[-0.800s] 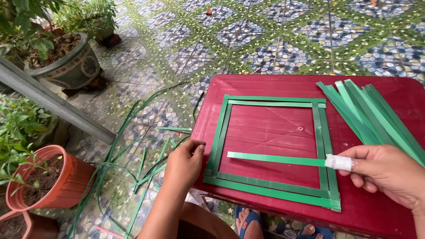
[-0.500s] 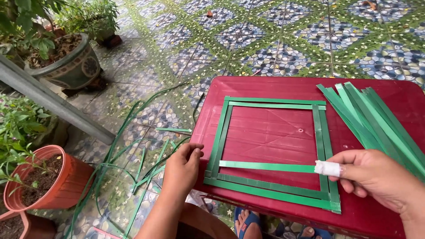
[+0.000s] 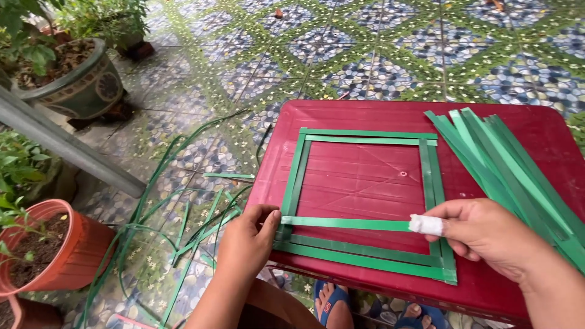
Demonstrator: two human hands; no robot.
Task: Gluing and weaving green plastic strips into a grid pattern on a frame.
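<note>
A square frame of flat green plastic strips (image 3: 365, 137) lies on a dark red plastic table (image 3: 365, 116). One more green strip (image 3: 344, 223) runs across the frame near its front side. My left hand (image 3: 247, 240) pinches that strip's left end at the frame's front left corner. My right hand (image 3: 484, 234), with a white bandage on the index fingertip, holds the strip's right end by the frame's right side.
A bundle of long green strips (image 3: 518, 164) lies on the table's right part. Loose strips (image 3: 183, 225) trail over the patterned tile floor at left. A terracotta pot (image 3: 52, 256) and a glazed planter (image 3: 79, 85) stand left. A grey bar (image 3: 67, 149) slants between them.
The cross strip has shifted toward the front of the frame, carried by both hands. My left hand went from resting beside the frame's corner to pinching the strip's end.
</note>
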